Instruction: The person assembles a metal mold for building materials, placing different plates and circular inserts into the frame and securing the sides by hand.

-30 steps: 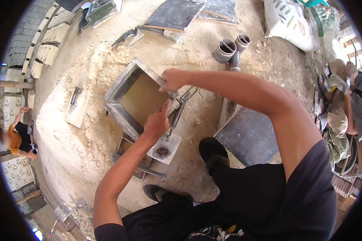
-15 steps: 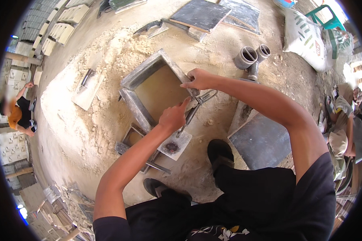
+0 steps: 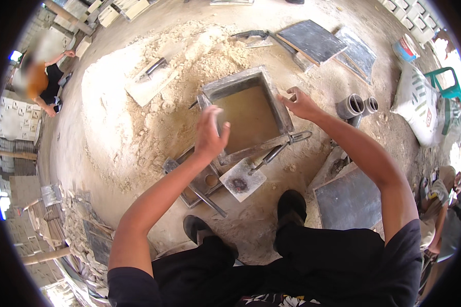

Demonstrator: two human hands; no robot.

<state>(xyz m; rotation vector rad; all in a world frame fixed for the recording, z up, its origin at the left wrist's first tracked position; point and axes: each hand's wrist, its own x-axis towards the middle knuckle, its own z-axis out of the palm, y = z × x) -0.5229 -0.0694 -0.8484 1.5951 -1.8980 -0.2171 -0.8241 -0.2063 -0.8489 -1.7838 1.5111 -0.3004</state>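
Observation:
A square frame mould stands on the ground before me, its inside showing a smooth, tan floor. My left hand is over its left wall with thumb and fingers apart, the fingertips blurred. At the right wall is my right hand, fingers bent and spread with nothing between them; whether the tips touch the rim I cannot tell. Near the mould's front corner lies a trowel with a flat, stained blade and dark handle. A metal loop sticks out by the right front corner.
Pale powder is heaped left of the mould, with another trowel on a board. A smaller frame lies near my left foot. Dark boards, two pipe-like cylinders and a white sack are rightward. A person is far left.
My hands have left the mould's front right corner and moved apart, the left to the left wall, the right along the right wall. The whole view has shifted too.

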